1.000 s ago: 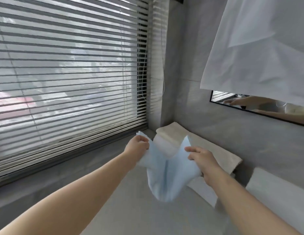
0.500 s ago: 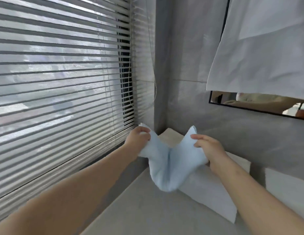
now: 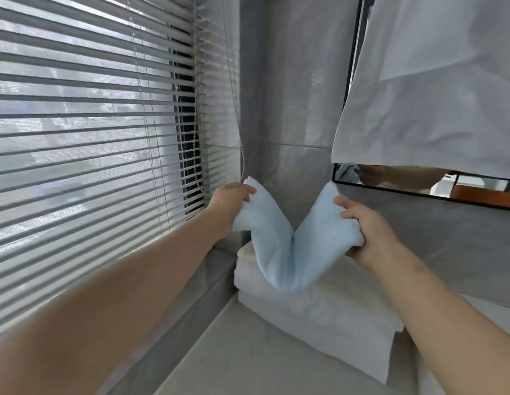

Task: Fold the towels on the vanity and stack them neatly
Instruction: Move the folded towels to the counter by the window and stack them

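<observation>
Both my forearms reach in from the lower edge, over the grey counter (image 3: 248, 360). A stack of folded white towels (image 3: 333, 317) lies on the counter in the far corner, against the wall and beside the window ledge.

Blue towel (image 3: 282, 252): held up between both hands above that stack and sagging in a V. Its lowest fold hangs in front of the top of the stack; I cannot tell whether they touch.

Left hand (image 3: 228, 206): fingers curled over the towel's left end, gripping it. Right hand (image 3: 367, 232): fingers and thumb closed round the right end, gripping it. The two ends point upward, apart.

Behind the left hand: closed slatted blinds (image 3: 91, 124) with a cord (image 3: 242, 155) at their right edge. Grey tiled wall (image 3: 299, 109) behind the towel. Right, above: a mirror strip (image 3: 476, 186), its upper part covered by a hanging white cloth (image 3: 433, 95).
</observation>
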### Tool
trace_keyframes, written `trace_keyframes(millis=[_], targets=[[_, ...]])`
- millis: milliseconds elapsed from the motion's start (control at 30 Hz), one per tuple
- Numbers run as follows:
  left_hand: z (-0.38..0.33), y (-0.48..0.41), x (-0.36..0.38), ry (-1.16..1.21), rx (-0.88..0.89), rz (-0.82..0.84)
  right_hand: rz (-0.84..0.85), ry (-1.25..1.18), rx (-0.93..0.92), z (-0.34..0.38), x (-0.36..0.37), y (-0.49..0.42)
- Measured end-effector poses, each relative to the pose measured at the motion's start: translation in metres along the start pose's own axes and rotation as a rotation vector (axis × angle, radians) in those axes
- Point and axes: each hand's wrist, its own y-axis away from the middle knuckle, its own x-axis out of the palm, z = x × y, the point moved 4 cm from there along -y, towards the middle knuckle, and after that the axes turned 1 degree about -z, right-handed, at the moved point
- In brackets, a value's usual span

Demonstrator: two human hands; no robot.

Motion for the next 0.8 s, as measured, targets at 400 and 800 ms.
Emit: trace_keyframes(millis=[400,800], targets=[[-0.006,-0.023,0.034,-0.782,0.17,0.026,-0.166,0.045,-0.151,0.001,-0.051,-0.021],[0.042,-0.061,0.074,-1.299,0.311,0.182,-0.283,0.072,-0.109,-0.022,-0.107,-0.035]])
